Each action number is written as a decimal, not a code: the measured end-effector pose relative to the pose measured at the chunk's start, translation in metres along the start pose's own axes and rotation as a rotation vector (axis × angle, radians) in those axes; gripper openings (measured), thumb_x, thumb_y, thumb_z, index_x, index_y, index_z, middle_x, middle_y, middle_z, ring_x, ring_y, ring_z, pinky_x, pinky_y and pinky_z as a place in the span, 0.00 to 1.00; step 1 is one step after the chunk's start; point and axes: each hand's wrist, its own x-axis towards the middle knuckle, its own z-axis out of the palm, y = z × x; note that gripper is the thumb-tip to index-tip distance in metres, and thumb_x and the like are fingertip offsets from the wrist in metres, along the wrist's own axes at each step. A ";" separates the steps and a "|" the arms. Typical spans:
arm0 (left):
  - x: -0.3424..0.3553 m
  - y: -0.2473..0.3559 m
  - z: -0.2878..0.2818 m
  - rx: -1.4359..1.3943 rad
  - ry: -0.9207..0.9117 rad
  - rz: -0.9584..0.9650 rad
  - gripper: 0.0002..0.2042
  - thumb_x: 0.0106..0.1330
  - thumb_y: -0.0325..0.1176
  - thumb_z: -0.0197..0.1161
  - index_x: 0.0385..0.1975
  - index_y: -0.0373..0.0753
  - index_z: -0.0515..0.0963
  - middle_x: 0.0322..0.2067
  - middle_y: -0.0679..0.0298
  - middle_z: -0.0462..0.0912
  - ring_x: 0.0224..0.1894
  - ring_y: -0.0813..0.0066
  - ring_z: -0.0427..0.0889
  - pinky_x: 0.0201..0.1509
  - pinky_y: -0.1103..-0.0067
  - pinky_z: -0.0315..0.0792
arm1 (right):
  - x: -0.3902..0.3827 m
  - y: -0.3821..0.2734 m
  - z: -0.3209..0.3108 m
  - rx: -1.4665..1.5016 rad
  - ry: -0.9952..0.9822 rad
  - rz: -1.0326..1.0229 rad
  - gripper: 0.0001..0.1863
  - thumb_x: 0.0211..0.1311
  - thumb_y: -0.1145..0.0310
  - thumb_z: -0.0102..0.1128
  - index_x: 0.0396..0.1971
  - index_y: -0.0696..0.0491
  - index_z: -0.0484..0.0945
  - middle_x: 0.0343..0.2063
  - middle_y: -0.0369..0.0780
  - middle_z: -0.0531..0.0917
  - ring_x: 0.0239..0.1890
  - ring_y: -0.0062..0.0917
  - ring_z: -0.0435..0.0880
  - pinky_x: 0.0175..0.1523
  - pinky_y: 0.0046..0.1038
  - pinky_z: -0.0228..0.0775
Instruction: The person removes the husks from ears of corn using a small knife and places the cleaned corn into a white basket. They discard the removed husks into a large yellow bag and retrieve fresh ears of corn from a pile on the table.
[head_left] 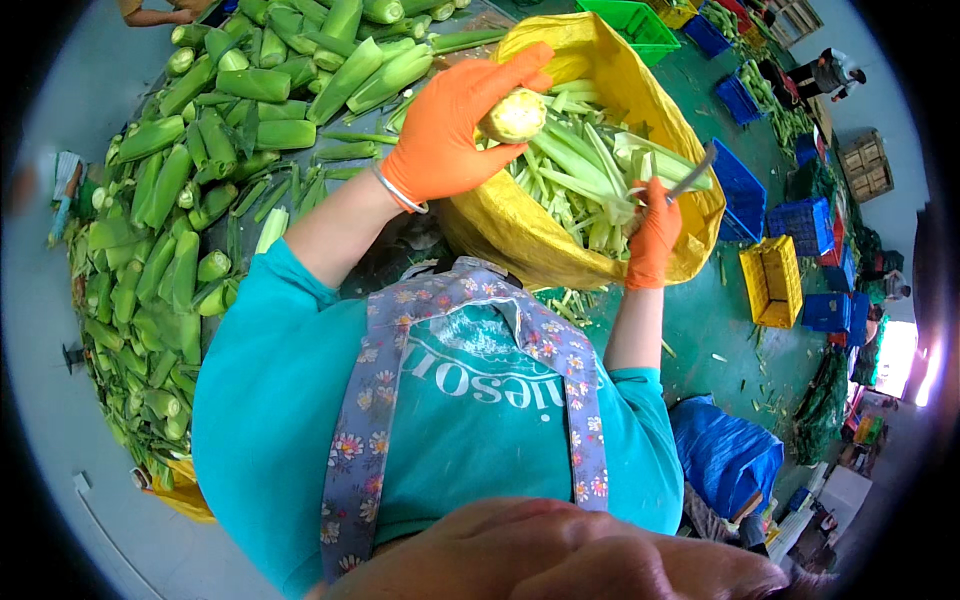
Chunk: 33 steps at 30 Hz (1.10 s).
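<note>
A big heap of corn [200, 150] in green husks covers the left and far side of the scene, so by the look of it most of the husking is left to do. Right of it, the yellow sack [600, 70] already holds a good load of stripped husks [590, 175], which suggests many ears are done. The left hand [450, 125], in an orange glove, is closed around a cob [515, 115], held over the sack's near-left rim with its cut end facing the camera; this ear looks mostly bared. Further right, the right hand [652, 235], also gloved, is clenched on a knife [692, 178], blade pointing up and far over the husks. Blue and yellow crates [775, 280] stand on the green floor to the right.
</note>
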 end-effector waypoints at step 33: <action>-0.089 -0.011 0.036 -0.521 -0.566 -0.870 0.40 0.42 0.47 0.78 0.57 0.38 0.72 0.47 0.56 0.82 0.49 0.67 0.81 0.55 0.73 0.74 | -0.084 -0.025 0.112 -0.268 -0.605 -0.211 0.14 0.62 0.67 0.67 0.45 0.58 0.80 0.33 0.32 0.81 0.31 0.15 0.76 0.37 0.19 0.69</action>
